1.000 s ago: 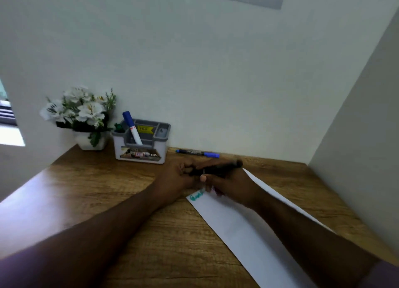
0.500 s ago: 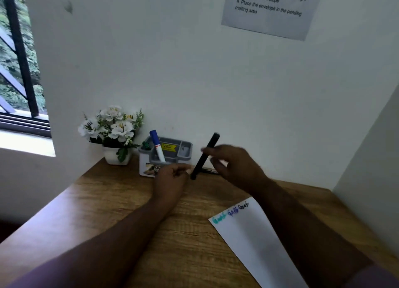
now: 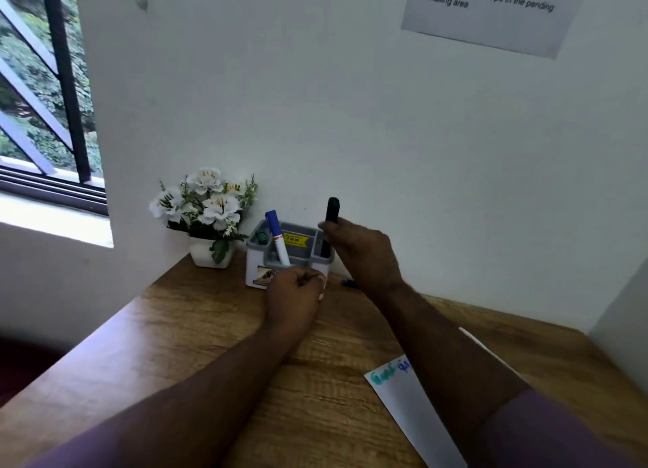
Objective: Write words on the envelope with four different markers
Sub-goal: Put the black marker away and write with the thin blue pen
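My right hand [image 3: 361, 253] grips a black marker [image 3: 331, 210] upright, its lower end dipping into the right compartment of the grey and white marker holder [image 3: 298, 248]. My left hand [image 3: 298, 292] rests closed on the desk, against the holder's front. A blue-capped white marker [image 3: 277, 236] leans in the holder's left part beside a green cap [image 3: 261, 236]. A blue marker [image 3: 349, 283] lies on the desk behind my right wrist. The white envelope [image 3: 413, 408] lies at lower right with teal and blue words near its top edge; my right forearm hides part of it.
A white pot of white flowers [image 3: 210, 218] stands left of the holder against the wall. The wooden desk [image 3: 196, 334] sits in a corner with walls behind and to the right. A printed notice [image 3: 491, 11] hangs above. A window [image 3: 38, 99] is at left.
My right hand lifted the black marker off the envelope, carried it up to the holder and turned it upright. My left hand moved forward to the holder's front. The view tilted up.
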